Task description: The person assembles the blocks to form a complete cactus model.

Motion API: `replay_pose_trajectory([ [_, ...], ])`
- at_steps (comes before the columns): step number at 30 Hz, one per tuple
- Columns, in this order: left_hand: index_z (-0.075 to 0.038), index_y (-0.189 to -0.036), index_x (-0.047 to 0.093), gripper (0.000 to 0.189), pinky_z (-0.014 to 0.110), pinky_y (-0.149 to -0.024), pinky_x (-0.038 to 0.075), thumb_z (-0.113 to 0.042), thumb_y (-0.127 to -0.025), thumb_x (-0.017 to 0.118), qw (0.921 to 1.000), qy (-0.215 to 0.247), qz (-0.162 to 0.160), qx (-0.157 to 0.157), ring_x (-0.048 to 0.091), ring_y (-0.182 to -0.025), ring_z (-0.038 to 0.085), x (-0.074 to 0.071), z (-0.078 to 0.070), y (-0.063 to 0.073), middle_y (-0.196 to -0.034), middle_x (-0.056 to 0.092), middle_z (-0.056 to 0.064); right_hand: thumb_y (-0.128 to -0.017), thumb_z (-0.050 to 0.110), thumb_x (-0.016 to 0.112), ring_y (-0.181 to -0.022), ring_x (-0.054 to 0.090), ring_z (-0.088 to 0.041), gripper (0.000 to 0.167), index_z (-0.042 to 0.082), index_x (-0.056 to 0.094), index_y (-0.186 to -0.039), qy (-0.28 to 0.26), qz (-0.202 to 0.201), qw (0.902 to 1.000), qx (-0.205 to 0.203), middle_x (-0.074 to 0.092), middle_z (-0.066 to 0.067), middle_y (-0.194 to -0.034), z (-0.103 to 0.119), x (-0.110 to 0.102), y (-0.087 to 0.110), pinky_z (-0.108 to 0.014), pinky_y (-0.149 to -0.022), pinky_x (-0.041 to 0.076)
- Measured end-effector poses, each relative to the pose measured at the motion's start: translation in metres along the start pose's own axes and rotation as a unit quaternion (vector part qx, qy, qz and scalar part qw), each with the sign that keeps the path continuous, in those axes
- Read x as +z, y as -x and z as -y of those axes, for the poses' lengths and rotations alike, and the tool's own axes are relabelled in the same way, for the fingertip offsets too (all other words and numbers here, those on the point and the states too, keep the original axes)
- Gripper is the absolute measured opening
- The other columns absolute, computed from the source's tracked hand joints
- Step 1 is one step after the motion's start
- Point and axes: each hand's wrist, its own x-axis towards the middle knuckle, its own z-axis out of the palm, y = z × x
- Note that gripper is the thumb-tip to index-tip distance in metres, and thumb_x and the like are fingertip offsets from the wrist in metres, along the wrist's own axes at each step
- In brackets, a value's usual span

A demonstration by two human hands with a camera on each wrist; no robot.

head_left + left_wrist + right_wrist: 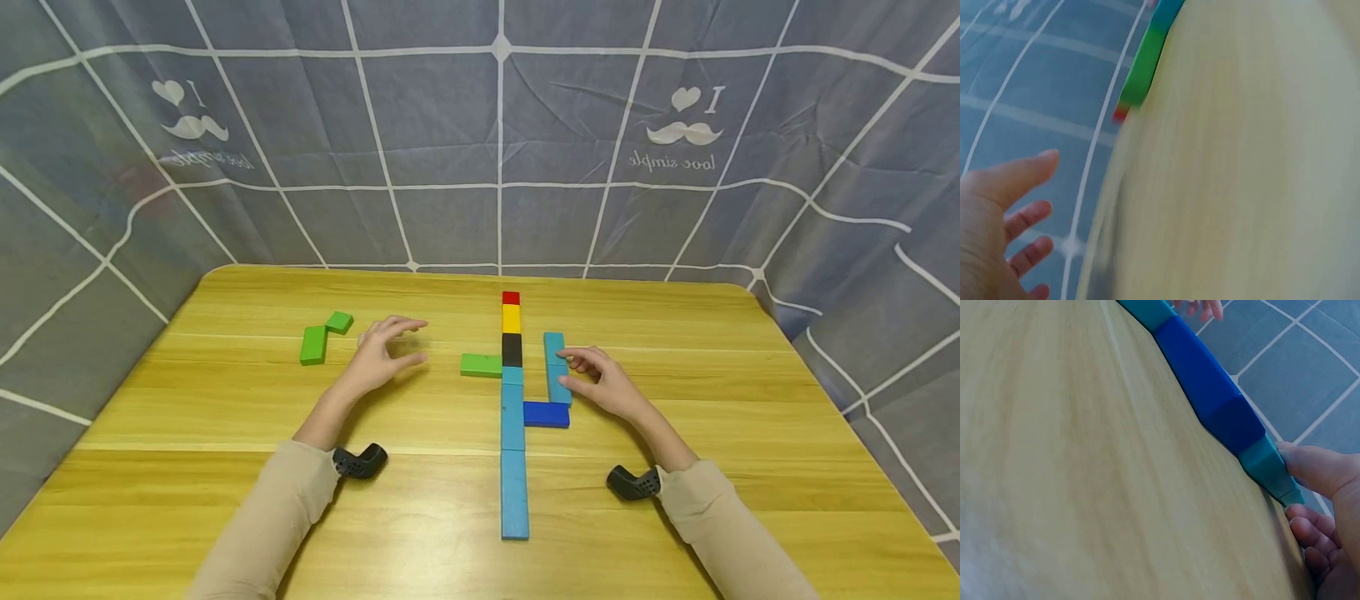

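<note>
My left hand hovers over the table with thumb and fingers spread and nothing between them. Nearest on its left are a larger green block and a smaller green block. On the right, my right hand has its fingertips and thumb against the right side of two light blue blocks set end to end. A dark blue block joins them to a central row, whose light blue blocks continue upward into a black block, a yellow block and a red block.
A green block sticks out from the central row's left side. All the blocks lie on a wooden table. Behind its far edge hangs a grey curtain with white lines. Each wrist wears a black camera mount.
</note>
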Motion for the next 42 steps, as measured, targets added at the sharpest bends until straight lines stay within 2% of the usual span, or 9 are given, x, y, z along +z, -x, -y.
replay_pose_trajectory([
  [5, -0.006, -0.122, 0.056, 0.048, 0.059, -0.092, 0.014, -0.014, -0.078, 0.073, 0.9974, -0.025, -0.056, -0.038, 0.039, -0.113, 0.039, -0.037, 0.022, 0.015, -0.122, 0.051, 0.017, -0.084, 0.010, 0.066, -0.088, 0.046, -0.022, 0.038, 0.002, 0.057, -0.120, 0.006, 0.001, 1.0000, 0.004, 0.052, -0.011, -0.097, 0.004, 0.000, 0.000, -0.029, -0.076, 0.039],
  [10, -0.004, -0.126, 0.050, 0.053, 0.058, -0.089, 0.010, -0.015, -0.079, 0.071, 0.9936, -0.035, -0.079, -0.073, 0.033, -0.114, 0.043, -0.069, 0.044, 0.035, -0.126, 0.046, 0.020, -0.084, 0.003, 0.064, -0.087, 0.046, -0.030, 0.037, -0.006, 0.055, -0.119, 0.000, 0.000, 1.0000, 0.000, 0.052, -0.019, -0.096, 0.024, -0.002, 0.003, -0.037, -0.076, 0.039],
  [14, -0.004, -0.131, 0.045, 0.060, 0.058, -0.088, 0.009, -0.018, -0.080, 0.071, 0.9929, -0.043, -0.067, -0.088, 0.028, -0.117, 0.048, -0.088, 0.057, 0.048, -0.130, 0.042, 0.022, -0.083, 0.001, 0.064, -0.087, 0.047, -0.033, 0.037, -0.009, 0.055, -0.118, 0.002, 0.001, 1.0000, 0.002, 0.052, -0.023, -0.096, 0.040, -0.004, 0.005, -0.040, -0.076, 0.040],
  [18, -0.005, -0.137, 0.038, 0.069, 0.061, -0.087, 0.008, -0.026, -0.080, 0.070, 0.9909, -0.062, -0.028, -0.116, 0.023, -0.120, 0.052, -0.102, 0.064, 0.057, -0.133, 0.037, 0.024, -0.084, 0.001, 0.063, -0.088, 0.046, -0.034, 0.037, -0.009, 0.054, -0.118, 0.005, 0.006, 0.9999, 0.008, 0.051, -0.023, -0.097, 0.044, -0.005, 0.005, -0.041, -0.078, 0.040],
  [24, -0.007, -0.143, 0.028, 0.083, 0.058, -0.084, 0.011, -0.038, -0.078, 0.069, 0.9825, -0.102, 0.043, -0.150, 0.018, -0.121, 0.055, -0.111, 0.069, 0.060, -0.139, 0.028, 0.028, -0.084, 0.008, 0.065, -0.089, 0.047, -0.027, 0.038, -0.002, 0.056, -0.120, 0.001, 0.006, 1.0000, 0.005, 0.052, -0.016, -0.098, 0.022, -0.003, 0.002, -0.035, -0.079, 0.040],
  [27, -0.007, -0.143, 0.028, 0.082, 0.054, -0.080, 0.013, -0.037, -0.078, 0.069, 0.9802, -0.109, 0.059, -0.155, 0.020, -0.119, 0.052, -0.112, 0.069, 0.059, -0.140, 0.025, 0.028, -0.084, 0.012, 0.066, -0.088, 0.046, -0.022, 0.038, 0.003, 0.057, -0.121, 0.007, 0.000, 1.0000, -0.003, 0.053, -0.011, -0.097, 0.004, -0.001, 0.001, -0.029, -0.077, 0.040],
  [31, -0.005, -0.142, 0.029, 0.077, 0.052, -0.078, 0.013, -0.034, -0.080, 0.067, 0.9807, -0.106, 0.063, -0.152, 0.022, -0.117, 0.048, -0.113, 0.069, 0.058, -0.139, 0.026, 0.026, -0.084, 0.009, 0.065, -0.088, 0.047, -0.024, 0.039, 0.001, 0.057, -0.121, 0.010, -0.002, 1.0000, 0.001, 0.053, -0.013, -0.097, 0.007, 0.000, 0.001, -0.031, -0.077, 0.040],
  [37, -0.003, -0.137, 0.036, 0.070, 0.055, -0.081, 0.013, -0.032, -0.082, 0.067, 0.9832, -0.101, 0.051, -0.144, 0.022, -0.117, 0.050, -0.112, 0.068, 0.059, -0.137, 0.029, 0.027, -0.083, 0.000, 0.063, -0.088, 0.046, -0.032, 0.037, -0.009, 0.054, -0.118, 0.005, 0.003, 1.0000, -0.003, 0.051, -0.021, -0.096, 0.032, -0.003, 0.004, -0.038, -0.077, 0.040],
  [42, -0.002, -0.134, 0.041, 0.068, 0.055, -0.081, 0.011, -0.031, -0.080, 0.070, 0.9852, -0.093, 0.032, -0.140, 0.023, -0.116, 0.050, -0.110, 0.071, 0.060, -0.134, 0.033, 0.027, -0.084, 0.007, 0.065, -0.088, 0.047, -0.025, 0.038, -0.002, 0.056, -0.120, 0.014, 0.001, 0.9999, 0.001, 0.052, -0.014, -0.096, 0.016, -0.001, 0.002, -0.031, -0.077, 0.040],
])
